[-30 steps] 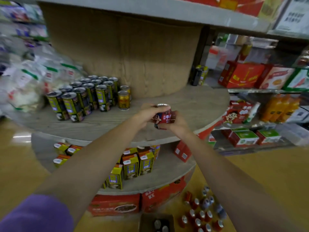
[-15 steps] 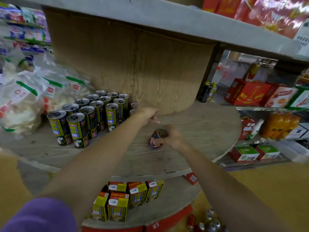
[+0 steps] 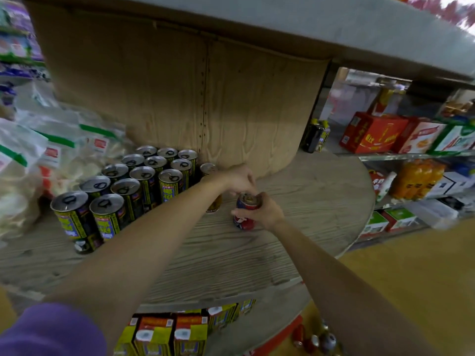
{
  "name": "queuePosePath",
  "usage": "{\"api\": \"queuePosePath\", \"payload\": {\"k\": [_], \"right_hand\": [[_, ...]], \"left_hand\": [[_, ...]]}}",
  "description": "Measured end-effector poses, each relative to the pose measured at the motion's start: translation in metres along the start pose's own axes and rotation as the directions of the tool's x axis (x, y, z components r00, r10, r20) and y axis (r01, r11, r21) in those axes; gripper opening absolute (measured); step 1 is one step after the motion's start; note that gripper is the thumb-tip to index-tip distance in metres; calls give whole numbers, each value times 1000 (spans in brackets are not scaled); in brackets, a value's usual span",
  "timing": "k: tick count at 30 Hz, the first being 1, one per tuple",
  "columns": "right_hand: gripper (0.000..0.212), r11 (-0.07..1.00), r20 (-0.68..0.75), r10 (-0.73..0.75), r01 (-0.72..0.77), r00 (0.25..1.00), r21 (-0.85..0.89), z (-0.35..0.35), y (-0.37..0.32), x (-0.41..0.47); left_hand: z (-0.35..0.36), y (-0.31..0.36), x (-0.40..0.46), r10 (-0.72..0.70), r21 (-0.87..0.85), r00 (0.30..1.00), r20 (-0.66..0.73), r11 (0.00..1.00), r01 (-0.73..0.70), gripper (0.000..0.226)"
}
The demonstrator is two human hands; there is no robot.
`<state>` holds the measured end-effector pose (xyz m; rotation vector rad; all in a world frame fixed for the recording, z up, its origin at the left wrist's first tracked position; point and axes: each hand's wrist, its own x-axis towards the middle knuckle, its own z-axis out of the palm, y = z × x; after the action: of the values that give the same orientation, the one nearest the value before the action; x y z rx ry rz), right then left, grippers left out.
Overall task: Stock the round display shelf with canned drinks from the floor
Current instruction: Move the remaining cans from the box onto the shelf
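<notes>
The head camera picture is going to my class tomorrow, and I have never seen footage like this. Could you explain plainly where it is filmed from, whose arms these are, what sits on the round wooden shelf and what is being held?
There is no machine: a person wears a wide-angle camera on the head, looking down at their own arms. The right hand grips a red and blue can standing on the round shelf. The left hand reaches just above it, fingers curled; whether it touches a can is unclear. To the left stand dark yellow-labelled cans in rows, with white bags beyond them. Drink cartons fill the tier below, and more cans wait on the floor.
</notes>
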<state>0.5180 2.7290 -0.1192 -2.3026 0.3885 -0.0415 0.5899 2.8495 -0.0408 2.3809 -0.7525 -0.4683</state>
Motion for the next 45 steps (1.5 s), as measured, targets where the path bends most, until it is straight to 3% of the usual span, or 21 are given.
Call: {"api": "queuePosePath", "payload": {"k": [2, 6, 12, 16, 24, 32, 35, 45], "right_hand": [[104, 999, 68, -6, 4, 998, 33, 1, 14, 4], [96, 998, 94, -26, 19, 995, 67, 3, 29, 10], [70, 998, -89, 6, 0, 996, 67, 10, 13, 17], [71, 997, -174, -6, 19, 985, 70, 16, 2, 32], [76, 995, -216, 12, 9, 976, 96, 27, -25, 68], [77, 984, -150, 148, -130, 978, 121, 43, -42, 99], [76, 975, -126, 182, -162, 975, 153, 44, -41, 103], [61, 996, -98, 55, -48, 994, 75, 30, -31, 82]], "left_hand": [[2, -2, 6, 1, 40, 1000, 22, 999, -2, 27], [3, -1, 14, 20, 117, 998, 66, 993, -27, 42], [-4, 2, 22, 71, 265, 995, 72, 960, -88, 57], [-16, 3, 31, 126, 284, 991, 48, 949, -135, 58], [-57, 0, 51, 203, 268, 972, -120, 949, -165, 27], [-70, -23, 53, 229, 224, 955, -187, 957, -186, 15], [-74, -30, 48, 234, 217, 952, -196, 957, -190, 20], [-63, -25, 41, 184, 241, 962, -203, 961, -133, 14]]}}
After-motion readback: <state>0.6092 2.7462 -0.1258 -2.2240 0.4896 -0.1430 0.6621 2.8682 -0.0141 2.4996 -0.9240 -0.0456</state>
